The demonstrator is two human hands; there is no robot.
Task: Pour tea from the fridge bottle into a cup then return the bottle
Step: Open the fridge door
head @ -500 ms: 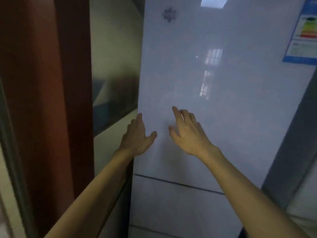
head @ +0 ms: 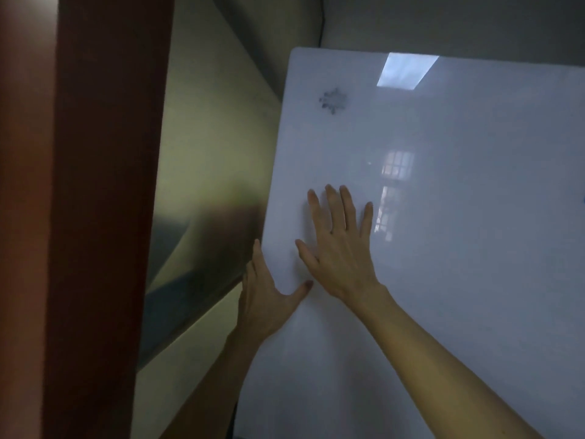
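Dim corner by the white fridge door (head: 459,312): the right hand (head: 342,251) has just pressed flat on it, fingers spread, while the left hand (head: 264,302) now lies straight-fingered along its left edge. Door looks shut, so the bottle (unseen, presumably inside) waits.

Bare left hand (head: 262,299) and right hand (head: 342,255), nails trimmed short; left forearm (head: 215,378) and right forearm (head: 443,359) uncovered down to the bottom edge of view; dim light, motion blur, finer detail unreadable
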